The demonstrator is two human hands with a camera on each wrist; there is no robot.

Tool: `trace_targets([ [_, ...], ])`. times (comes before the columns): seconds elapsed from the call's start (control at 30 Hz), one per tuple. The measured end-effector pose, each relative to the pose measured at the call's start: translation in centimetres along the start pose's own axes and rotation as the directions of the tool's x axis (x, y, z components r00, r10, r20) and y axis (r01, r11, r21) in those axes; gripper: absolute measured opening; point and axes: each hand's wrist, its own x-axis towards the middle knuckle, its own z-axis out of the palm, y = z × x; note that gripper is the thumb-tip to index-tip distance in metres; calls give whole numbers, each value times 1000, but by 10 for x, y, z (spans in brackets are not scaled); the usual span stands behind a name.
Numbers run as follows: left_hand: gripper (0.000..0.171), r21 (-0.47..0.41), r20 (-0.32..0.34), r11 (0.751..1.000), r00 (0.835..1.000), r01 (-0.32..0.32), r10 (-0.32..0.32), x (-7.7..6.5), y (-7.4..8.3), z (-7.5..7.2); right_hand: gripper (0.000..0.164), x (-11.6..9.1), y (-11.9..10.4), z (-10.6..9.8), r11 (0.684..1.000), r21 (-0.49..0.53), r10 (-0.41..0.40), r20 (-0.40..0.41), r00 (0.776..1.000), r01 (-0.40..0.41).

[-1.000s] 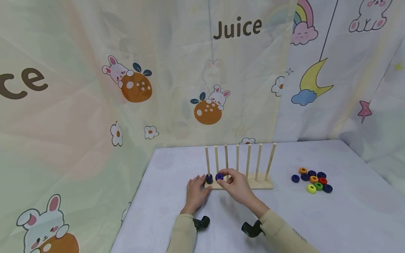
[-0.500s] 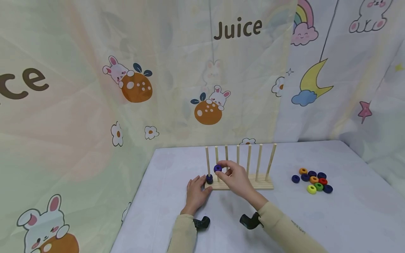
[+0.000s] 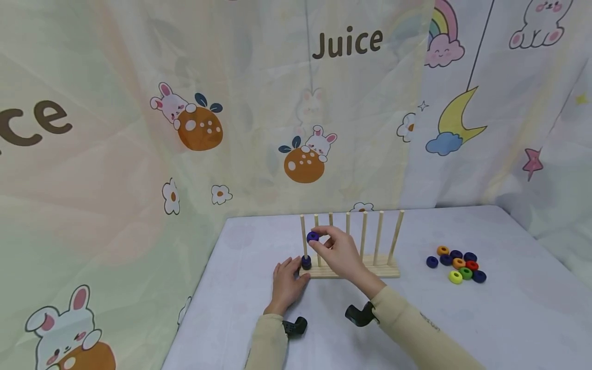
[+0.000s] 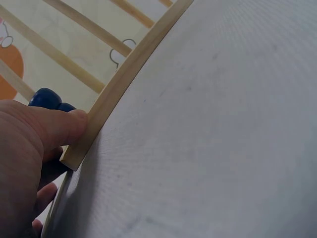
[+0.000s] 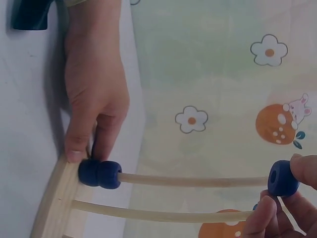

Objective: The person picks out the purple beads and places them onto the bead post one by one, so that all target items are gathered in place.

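Note:
A wooden peg stand [image 3: 351, 271] with several upright pegs stands on the table. Two dark blue beads [image 5: 99, 173] sit stacked at the foot of its leftmost peg [image 3: 303, 234]. My left hand [image 3: 288, 283] holds the stand's left end, the thumb [image 4: 69, 126] on the front edge of the base and the other fingers partly hidden. Between thumb and fingertips my right hand [image 3: 341, 253] pinches another blue bead [image 3: 313, 236], raised beside the upper part of the leftmost peg. In the right wrist view this bead [image 5: 283, 178] is at that peg's tip; whether it is threaded I cannot tell.
To the right on the table lies a loose group of beads: several dark blue [image 3: 432, 262], two orange [image 3: 459, 263], one red [image 3: 472, 265], one green [image 3: 465, 273] and one yellow [image 3: 455, 277]. A printed curtain [image 3: 259, 128] hangs behind the table.
My right hand has lifted the blue bead from low by the second peg, up and left towards the upper leftmost peg. My left hand has stayed in place.

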Motion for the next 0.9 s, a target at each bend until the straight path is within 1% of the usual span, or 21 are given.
trace_targets([
  [0.37,54,19,11,1000,1000,15,-15,1,-2,1,30,17,-9,-5,999,-27,-46,8,999,46],
  [0.57,55,13,10,1000,1000,18,-18,0,-4,2,31,26,-10,-6,997,-46,-58,-26,998,57],
  [0.7,55,10,4,1000,1000,8,-8,0,-5,3,32,27,-10,-6,997,-37,-62,-48,997,60],
  [0.9,54,11,8,1000,1000,4,-4,1,-5,3,30,29,-12,-5,995,-25,-93,-79,992,92],
])
